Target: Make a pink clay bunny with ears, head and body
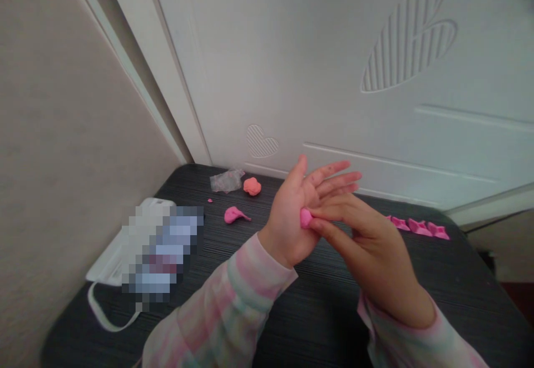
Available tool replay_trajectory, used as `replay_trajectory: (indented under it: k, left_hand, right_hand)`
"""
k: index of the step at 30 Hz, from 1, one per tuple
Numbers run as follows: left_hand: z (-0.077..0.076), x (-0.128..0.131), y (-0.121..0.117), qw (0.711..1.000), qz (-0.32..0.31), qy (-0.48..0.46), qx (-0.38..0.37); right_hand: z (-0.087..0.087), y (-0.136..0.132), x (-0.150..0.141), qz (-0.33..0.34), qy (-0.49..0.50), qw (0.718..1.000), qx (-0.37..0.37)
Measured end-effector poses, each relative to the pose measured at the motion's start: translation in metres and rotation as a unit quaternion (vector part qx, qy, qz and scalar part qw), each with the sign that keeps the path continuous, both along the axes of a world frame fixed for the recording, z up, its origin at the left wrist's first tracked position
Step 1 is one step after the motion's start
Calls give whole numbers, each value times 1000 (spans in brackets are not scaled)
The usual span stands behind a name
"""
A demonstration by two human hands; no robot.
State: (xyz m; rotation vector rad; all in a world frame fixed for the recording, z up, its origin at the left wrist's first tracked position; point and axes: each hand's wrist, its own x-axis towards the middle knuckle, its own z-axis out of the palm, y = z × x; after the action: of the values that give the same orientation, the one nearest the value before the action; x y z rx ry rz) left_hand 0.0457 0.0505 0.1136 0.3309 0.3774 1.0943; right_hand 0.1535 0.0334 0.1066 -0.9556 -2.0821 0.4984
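Head view: R hand (369,240) pinches a small pink lump (306,218) btwn thumb & finger, tips closed on it, over the L hand (294,207), palm up, fingers extended & open, prob. as a rest. Left of those fingers, on the dark tabletop (312,312): tailed pink piece (232,215), orange lump (252,187) & clear plastic (226,181), prob. placed for easy reach. Right of the R knuckles, pink pieces (417,227) in a row, prob. lined up clear of the hands; left end hidden. From where I stand, can't tell if lump touches palm; pixelated item (167,257), far left, unreadable.
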Motion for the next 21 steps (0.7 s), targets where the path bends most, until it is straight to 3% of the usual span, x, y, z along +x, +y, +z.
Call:
replay_trajectory:
  k: [5,12,17,21]
  left_hand:
    - [3,0,-1,999,-9,42,17]
    - [1,-4,2,998,47,46,3]
    - [-3,-7,6,996,76,53,-11]
    - [-2,-10,8,994,92,37,-39]
  right_hand:
    - [0,-1,2,-6,35,999,-32]
    - [-4,-6,0,3,-55,992,112]
    - [-7,-5,-4,-13,-47,990,133]
    - [-8,-1,-5,16,-67,988,137]
